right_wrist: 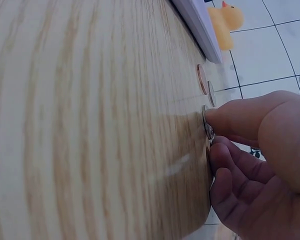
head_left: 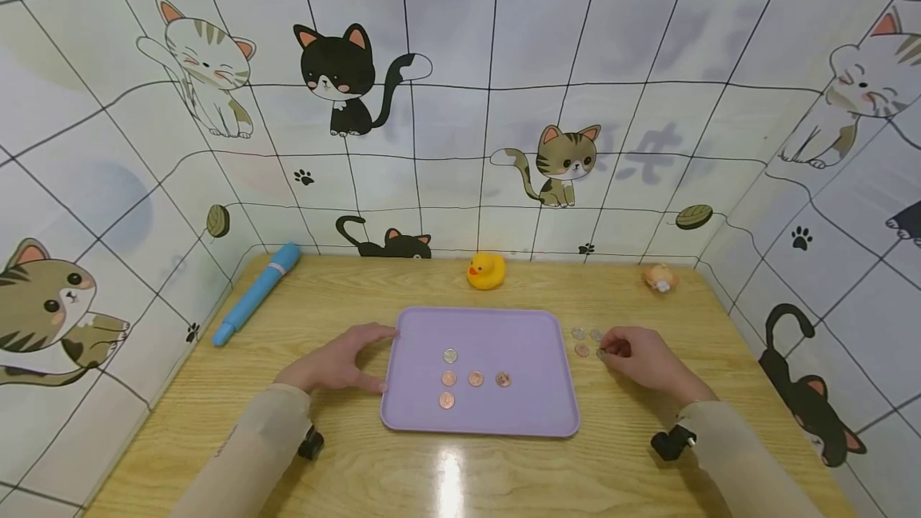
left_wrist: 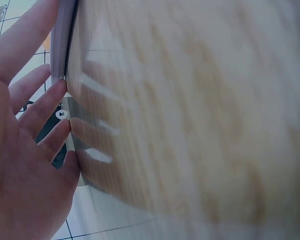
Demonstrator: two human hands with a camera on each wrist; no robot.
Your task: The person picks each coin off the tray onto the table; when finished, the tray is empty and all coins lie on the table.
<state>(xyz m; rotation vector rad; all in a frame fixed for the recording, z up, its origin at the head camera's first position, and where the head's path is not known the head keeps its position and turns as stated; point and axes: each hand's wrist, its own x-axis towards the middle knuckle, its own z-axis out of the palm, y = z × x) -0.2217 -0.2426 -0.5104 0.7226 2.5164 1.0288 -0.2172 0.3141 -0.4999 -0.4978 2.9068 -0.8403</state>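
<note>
The bent thumb and fingertips of the person's right hand [head_left: 643, 358] pinch a coin [right_wrist: 207, 122] at the tabletop, to the right of the tray. Just beside it lie three loose coins [head_left: 582, 350], two silvery and one copper. The left hand [head_left: 338, 360] holds nothing in its grasp; its fingers are spread and relaxed, with thumb and fingertips at the left edge of the purple tray [head_left: 518, 410]. Five coins [head_left: 476, 379] lie flat and apart on the tray, four of them copper. Beyond its far edge sits a yellow duck [head_left: 487, 272] on the wooden table [head_left: 345, 470]; a blue stick [head_left: 257, 294] lies to the left.
</note>
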